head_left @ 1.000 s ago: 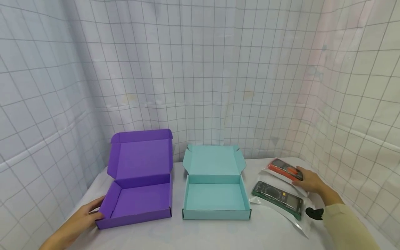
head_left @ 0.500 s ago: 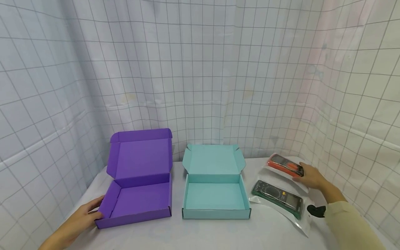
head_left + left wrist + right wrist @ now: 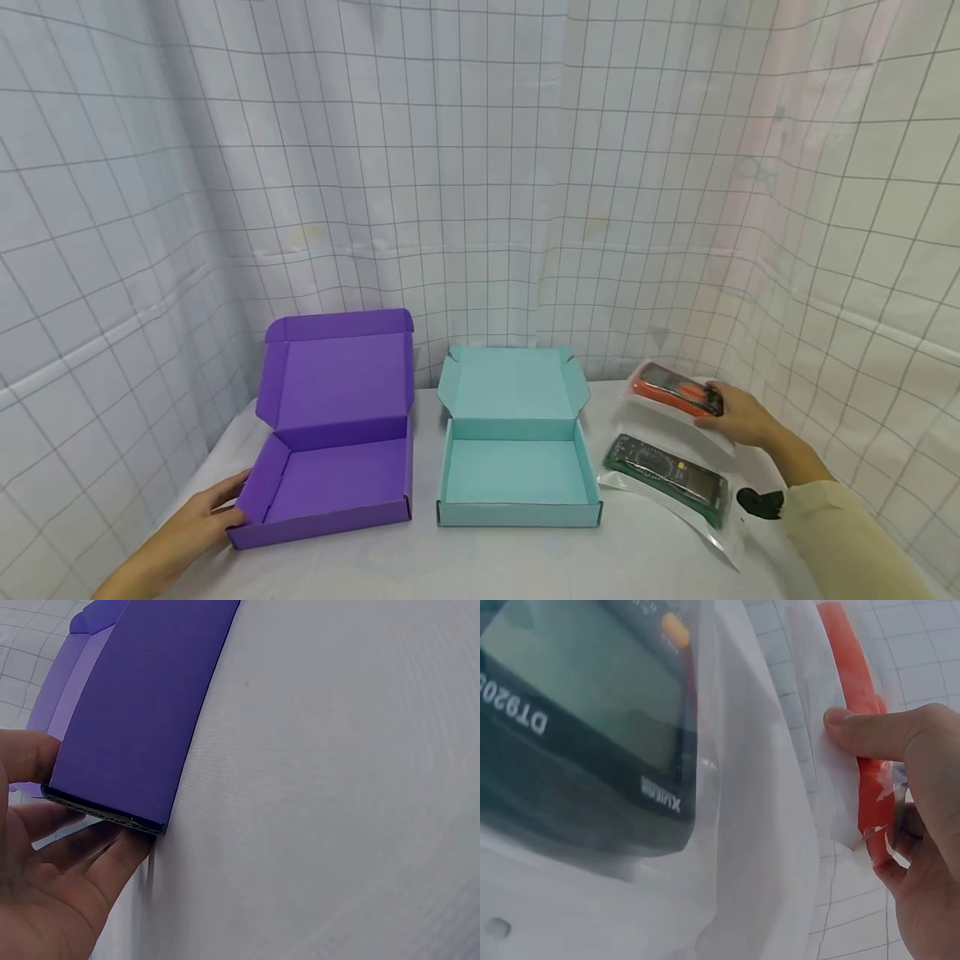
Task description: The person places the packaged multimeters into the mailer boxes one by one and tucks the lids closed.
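Observation:
At the left, my left hand (image 3: 183, 533) holds the near left corner of an open purple cardboard box (image 3: 330, 521). In the left wrist view, the thumb (image 3: 30, 756) lies over the wall's edge and the other fingers are against the outside. On the right, my right hand (image 3: 742, 417) grips an orange-and-black multimeter (image 3: 671, 390) in a clear plastic bag, raised off the table. Its thumb presses the white back of the bag in the right wrist view. A green-and-black multimeter (image 3: 663, 479), also bagged, lies on the table just nearer to me.
An open light teal box (image 3: 517, 514) stands mid-table with its lid raised, between the purple box and the multimeters. The white table (image 3: 517, 562) is enclosed by grid-patterned curtains (image 3: 510, 167) at the back and both sides.
The right hand has lifted the orange multimeter from the table, and it has shifted a little to the left. The left hand and both boxes have stayed in place.

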`<state>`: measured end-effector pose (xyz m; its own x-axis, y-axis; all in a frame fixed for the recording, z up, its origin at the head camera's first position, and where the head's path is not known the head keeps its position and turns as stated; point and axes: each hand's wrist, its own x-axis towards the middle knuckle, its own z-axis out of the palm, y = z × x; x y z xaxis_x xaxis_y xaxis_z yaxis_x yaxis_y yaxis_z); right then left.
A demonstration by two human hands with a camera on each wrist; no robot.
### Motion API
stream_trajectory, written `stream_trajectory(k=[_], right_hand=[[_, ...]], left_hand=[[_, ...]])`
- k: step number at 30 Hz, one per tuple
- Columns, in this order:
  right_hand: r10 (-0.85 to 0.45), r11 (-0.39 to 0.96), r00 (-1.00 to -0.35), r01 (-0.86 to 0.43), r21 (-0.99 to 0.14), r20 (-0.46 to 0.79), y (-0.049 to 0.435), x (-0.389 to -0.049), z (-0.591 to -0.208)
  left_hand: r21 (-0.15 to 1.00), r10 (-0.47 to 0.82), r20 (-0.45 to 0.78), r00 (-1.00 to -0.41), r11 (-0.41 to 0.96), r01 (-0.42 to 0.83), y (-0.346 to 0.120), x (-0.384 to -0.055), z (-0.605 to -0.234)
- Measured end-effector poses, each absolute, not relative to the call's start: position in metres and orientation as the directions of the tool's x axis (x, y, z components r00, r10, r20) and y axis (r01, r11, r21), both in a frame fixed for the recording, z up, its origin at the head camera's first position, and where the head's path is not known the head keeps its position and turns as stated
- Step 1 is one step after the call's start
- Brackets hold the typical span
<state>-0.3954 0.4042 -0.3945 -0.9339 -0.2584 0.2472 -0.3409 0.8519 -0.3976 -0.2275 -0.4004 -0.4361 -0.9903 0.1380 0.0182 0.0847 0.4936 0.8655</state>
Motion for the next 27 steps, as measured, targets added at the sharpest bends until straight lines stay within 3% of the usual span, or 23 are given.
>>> stream_trajectory(k=[27], right_hand=[[-0.39,0.768,-0.867,-0.492,-0.411,0.31,0.358,-0.396,-0.371]], left_hand=[[0.892,0.165,-0.031,-0.986,0.45,0.048,-0.401,-0.229,-0.435]])
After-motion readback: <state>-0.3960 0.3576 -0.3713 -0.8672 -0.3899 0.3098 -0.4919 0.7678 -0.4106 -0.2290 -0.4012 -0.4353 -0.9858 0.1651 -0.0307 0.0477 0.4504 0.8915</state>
